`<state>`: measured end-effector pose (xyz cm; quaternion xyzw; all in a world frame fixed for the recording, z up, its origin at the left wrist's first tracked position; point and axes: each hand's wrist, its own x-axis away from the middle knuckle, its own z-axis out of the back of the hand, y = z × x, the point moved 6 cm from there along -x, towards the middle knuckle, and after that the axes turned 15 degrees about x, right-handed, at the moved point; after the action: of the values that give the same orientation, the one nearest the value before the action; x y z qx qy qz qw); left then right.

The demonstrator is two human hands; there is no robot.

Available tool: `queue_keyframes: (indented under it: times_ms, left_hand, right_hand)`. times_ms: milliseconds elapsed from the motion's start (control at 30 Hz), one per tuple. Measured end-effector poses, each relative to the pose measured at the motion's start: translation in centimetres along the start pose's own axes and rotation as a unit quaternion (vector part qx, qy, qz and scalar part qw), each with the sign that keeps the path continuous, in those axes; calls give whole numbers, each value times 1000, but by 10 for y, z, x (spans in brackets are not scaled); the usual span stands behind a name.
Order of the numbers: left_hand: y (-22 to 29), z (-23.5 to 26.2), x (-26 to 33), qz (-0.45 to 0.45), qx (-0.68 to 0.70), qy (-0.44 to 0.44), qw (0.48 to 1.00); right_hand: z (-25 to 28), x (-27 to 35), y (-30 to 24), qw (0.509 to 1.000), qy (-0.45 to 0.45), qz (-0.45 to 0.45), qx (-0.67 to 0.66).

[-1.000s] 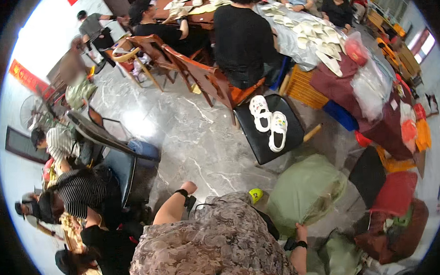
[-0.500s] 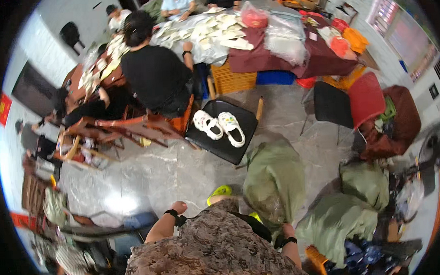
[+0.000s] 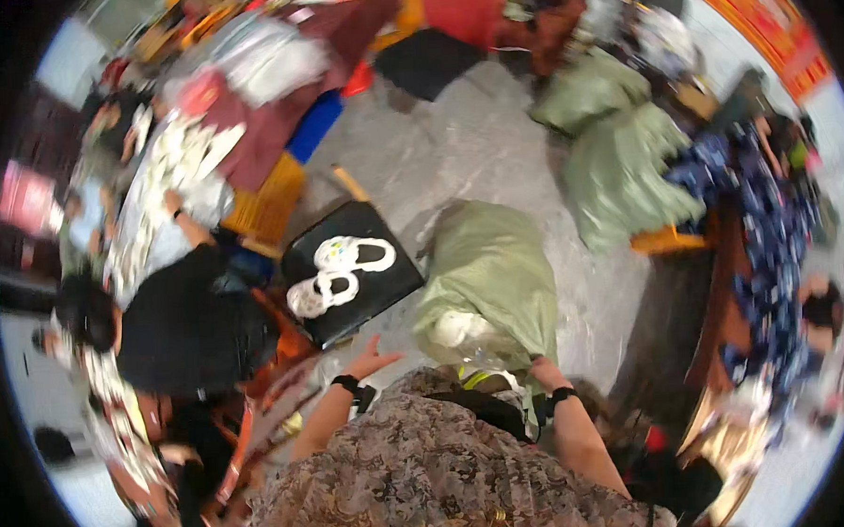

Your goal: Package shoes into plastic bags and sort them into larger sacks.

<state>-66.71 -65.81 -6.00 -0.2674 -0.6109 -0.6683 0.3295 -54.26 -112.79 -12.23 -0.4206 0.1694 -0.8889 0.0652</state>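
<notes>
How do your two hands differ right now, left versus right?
The left hand is open with fingers spread, held free in the air near the black stool; the right hand is closed on the edge of the green sack. The left reaches further forward than the right. Both wrists wear black bands.

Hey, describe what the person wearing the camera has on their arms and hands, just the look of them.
Both forearms are bare, with no gloves and no long sleeves. The left hand has a black band on its wrist, and the right hand wears a similar black wristband. Above the arms is a top in a brown and grey mottled floral print, with a dark strap running across it.
</notes>
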Motion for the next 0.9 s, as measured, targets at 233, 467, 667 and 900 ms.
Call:
queue_keyframes:
  times_ms: [233,467,667,900]
  left_hand:
    - [38,-71,-52,-170,-162,184,955]
    - [17,-130,136,-40,18,-16,999]
    - [-167,2,82,-251,-219,-159,929]
    - [-175,41,161,-127,-145,-119,974]
  right_hand:
    - [-68,103,-117,987,117,-11,-110]
    - [-219,172,-84,947,132,-212,-204]
    - [-311,230,-106,927,95,-294,-211]
    - [-370,283,-175,959,103,-229,-130]
